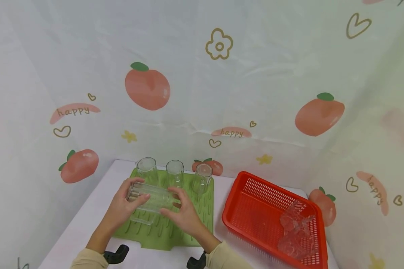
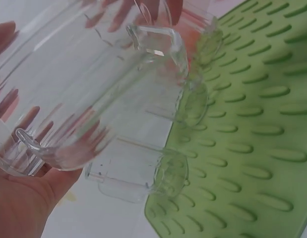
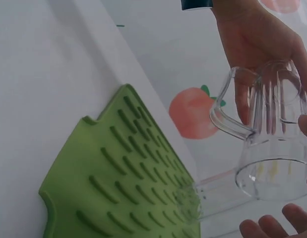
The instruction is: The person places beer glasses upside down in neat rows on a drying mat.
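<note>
A clear mug lies sideways in the air over the green mat, held between both hands. My left hand grips its base end, thumb across the near side. Around the mouth end curl the fingers and thumb of my right hand. The mug's handle points down toward me, free of the fingers. Three more clear mugs stand in a row along the mat's back edge: a left one, a middle one and a right one.
To the right of the mat stands a red plastic basket with perforated walls. Several clear glass-like pieces lie jumbled at its right end. Behind the white table hangs a white curtain printed with peaches.
</note>
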`<state>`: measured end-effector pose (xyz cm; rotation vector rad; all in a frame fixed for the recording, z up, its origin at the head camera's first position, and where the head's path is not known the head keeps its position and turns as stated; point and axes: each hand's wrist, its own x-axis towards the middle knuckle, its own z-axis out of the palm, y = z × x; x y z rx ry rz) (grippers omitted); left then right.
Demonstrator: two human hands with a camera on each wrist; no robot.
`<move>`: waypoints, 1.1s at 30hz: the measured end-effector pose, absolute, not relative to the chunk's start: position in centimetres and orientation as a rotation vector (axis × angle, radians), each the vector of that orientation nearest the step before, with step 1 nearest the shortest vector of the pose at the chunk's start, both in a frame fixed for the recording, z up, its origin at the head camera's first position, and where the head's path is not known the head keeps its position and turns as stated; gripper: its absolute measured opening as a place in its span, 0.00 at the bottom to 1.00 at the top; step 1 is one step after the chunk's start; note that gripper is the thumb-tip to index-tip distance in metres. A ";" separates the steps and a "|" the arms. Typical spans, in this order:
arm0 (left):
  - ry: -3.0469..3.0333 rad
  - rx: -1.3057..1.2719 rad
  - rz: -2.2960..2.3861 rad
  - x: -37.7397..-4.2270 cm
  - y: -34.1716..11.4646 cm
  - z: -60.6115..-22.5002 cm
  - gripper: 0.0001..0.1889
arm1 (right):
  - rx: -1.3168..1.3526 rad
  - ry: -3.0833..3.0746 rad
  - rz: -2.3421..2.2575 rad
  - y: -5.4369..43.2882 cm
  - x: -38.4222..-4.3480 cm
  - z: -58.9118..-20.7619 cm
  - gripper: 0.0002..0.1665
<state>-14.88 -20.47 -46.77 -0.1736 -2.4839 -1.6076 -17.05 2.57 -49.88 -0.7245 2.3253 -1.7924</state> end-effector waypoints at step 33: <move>-2.575 -0.085 -1.003 -15.7 -21.6 -48.8 0.35 | -0.814 3.028 -1.051 5.5 -16.9 -49.8 0.48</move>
